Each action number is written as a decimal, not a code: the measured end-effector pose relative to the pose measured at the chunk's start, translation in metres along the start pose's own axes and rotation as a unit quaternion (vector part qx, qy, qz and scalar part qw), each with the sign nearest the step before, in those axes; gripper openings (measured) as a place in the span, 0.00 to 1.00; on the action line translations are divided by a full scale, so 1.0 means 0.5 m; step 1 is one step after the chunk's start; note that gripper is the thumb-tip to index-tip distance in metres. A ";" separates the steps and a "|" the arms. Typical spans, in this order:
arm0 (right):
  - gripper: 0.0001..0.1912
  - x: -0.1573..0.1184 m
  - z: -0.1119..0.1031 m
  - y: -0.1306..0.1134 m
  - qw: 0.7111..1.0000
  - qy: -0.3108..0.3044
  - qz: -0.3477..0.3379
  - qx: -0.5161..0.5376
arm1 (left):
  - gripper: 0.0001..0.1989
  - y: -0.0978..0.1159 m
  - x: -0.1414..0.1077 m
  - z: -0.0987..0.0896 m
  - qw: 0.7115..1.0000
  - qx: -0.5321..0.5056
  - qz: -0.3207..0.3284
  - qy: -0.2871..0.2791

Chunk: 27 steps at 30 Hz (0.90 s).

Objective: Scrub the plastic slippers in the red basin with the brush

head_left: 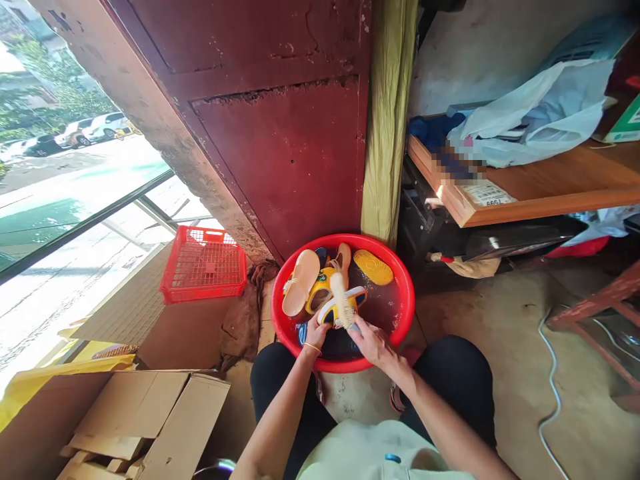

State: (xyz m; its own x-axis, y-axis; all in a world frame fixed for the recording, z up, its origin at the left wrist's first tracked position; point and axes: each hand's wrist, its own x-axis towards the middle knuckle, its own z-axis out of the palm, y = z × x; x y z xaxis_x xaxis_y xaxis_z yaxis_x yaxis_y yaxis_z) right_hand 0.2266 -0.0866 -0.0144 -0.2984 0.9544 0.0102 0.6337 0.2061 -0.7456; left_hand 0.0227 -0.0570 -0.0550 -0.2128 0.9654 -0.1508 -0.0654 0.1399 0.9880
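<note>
Between my knees stands a red basin [409, 300] of dark water with several shoes in it. My left hand [316, 332] grips a yellow, white and navy shoe [327, 313] over the water. In my right hand [369, 339] is a scrubbing brush [341, 297], its bristles against that shoe and its pale head pointing away from me. Around them in the basin lie a beige sandal [303, 280], a yellow shoe [320, 285], a tan shoe [343, 259] and a yellow sole [374, 267] facing up. Part of the held shoe is hidden by the brush.
A red plastic crate [204, 263] sits left of the basin on cardboard, with a brown cloth [247, 320] beside it. An opened cardboard box [135, 407] is nearer on the left. A maroon door [280, 147] rises behind. At right are a wooden shelf [550, 190] and a grey cable [553, 373].
</note>
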 end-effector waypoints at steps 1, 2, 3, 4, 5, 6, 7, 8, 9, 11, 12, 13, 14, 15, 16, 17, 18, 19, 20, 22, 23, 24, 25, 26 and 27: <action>0.25 0.005 -0.003 -0.005 0.997 -0.030 -0.006 -0.068 | 0.21 -0.009 -0.002 -0.002 1.000 0.014 0.009 -0.006; 0.27 0.011 -0.013 -0.004 0.990 -0.051 0.013 -0.128 | 0.21 -0.017 -0.002 -0.003 1.000 0.018 0.010 -0.010; 0.27 0.019 -0.029 0.001 0.981 -0.065 0.045 -0.175 | 0.21 -0.023 0.000 -0.004 1.000 0.010 0.005 -0.009; 0.28 0.028 -0.050 0.008 0.971 -0.075 0.084 -0.209 | 0.22 -0.029 0.004 -0.004 1.000 -0.008 -0.005 -0.005; 0.27 0.036 -0.071 0.015 0.965 -0.076 0.111 -0.225 | 0.22 -0.034 0.008 -0.005 0.999 -0.031 -0.017 -0.002; 0.28 0.044 -0.090 0.019 0.962 -0.078 0.121 -0.233 | 0.23 -0.038 0.013 -0.005 0.998 -0.054 -0.028 0.000; 0.28 0.048 -0.104 0.018 0.961 -0.085 0.121 -0.234 | 0.24 -0.042 0.017 -0.006 0.997 -0.074 -0.037 -0.001; 0.28 0.050 -0.111 0.012 0.962 -0.094 0.112 -0.232 | 0.24 -0.046 0.022 -0.006 0.995 -0.086 -0.043 -0.004; 0.28 0.048 -0.109 0.002 0.963 -0.107 0.099 -0.227 | 0.24 -0.050 0.026 -0.006 0.995 -0.092 -0.048 -0.008; 0.29 0.037 -0.087 -0.022 0.966 -0.135 0.051 -0.216 | 0.23 -0.055 0.031 -0.007 0.994 -0.091 -0.052 -0.008; 0.29 0.030 -0.072 -0.030 0.966 -0.144 0.023 -0.214 | 0.23 -0.057 0.032 -0.007 0.995 -0.089 -0.052 -0.004; 0.30 0.024 -0.060 -0.034 0.965 -0.146 0.009 -0.216 | 0.23 -0.057 0.032 -0.007 0.995 -0.088 -0.050 0.000; 0.30 0.019 -0.054 -0.032 0.965 -0.143 0.009 -0.221 | 0.23 -0.057 0.031 -0.008 0.995 -0.089 -0.049 0.002; 0.29 0.018 -0.054 -0.025 0.964 -0.136 0.021 -0.228 | 0.24 -0.056 0.030 -0.009 0.995 -0.092 -0.047 0.000; 0.29 0.019 -0.061 -0.012 0.962 -0.126 0.045 -0.237 | 0.24 -0.055 0.028 -0.010 0.994 -0.096 -0.045 -0.005; 0.29 0.023 -0.073 0.002 0.960 -0.116 0.074 -0.245 | 0.24 -0.053 0.027 -0.011 0.994 -0.098 -0.042 -0.012; 0.29 0.028 -0.085 0.015 0.958 -0.110 0.091 -0.250 | 0.24 -0.052 0.027 -0.011 0.994 -0.097 -0.040 -0.019; 0.29 0.032 -0.097 0.026 0.957 -0.104 0.102 -0.252 | 0.23 -0.050 0.028 -0.012 0.995 -0.093 -0.039 -0.023; 0.28 0.033 -0.104 0.031 0.956 -0.100 0.105 -0.253 | 0.23 -0.049 0.029 -0.011 0.995 -0.089 -0.039 -0.022; 0.28 0.027 -0.098 0.024 0.959 -0.100 0.083 -0.252 | 0.22 -0.048 0.032 -0.010 0.995 -0.085 -0.050 -0.013; 0.28 0.020 -0.086 0.015 0.961 -0.104 0.059 -0.250 | 0.21 -0.048 0.033 -0.010 0.994 -0.090 -0.059 -0.007; 0.28 0.012 -0.071 0.004 0.962 -0.111 0.027 -0.248 | 0.20 -0.048 0.033 -0.009 0.993 -0.098 -0.069 0.000; 0.29 0.006 -0.056 -0.005 0.962 -0.117 0.002 -0.246 | 0.20 -0.048 0.033 -0.008 0.991 -0.110 -0.080 0.007; 0.30 0.001 -0.044 -0.012 0.962 -0.119 -0.009 -0.246 | 0.20 -0.047 0.033 -0.008 0.988 -0.125 -0.092 0.014; 0.30 0.000 -0.039 -0.014 0.961 -0.118 -0.004 -0.249 | 0.20 -0.044 0.032 -0.008 0.985 -0.140 -0.103 0.018</action>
State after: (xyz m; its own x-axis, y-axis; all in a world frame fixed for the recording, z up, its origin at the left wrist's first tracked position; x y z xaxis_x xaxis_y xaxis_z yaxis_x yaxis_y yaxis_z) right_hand 0.2359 -0.0838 0.0036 -0.4199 0.8895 -0.1804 0.8768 0.3462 -0.3338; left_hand 0.0167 -0.0455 -0.0795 -0.2014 0.9140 -0.3523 -0.3752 0.2603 0.8897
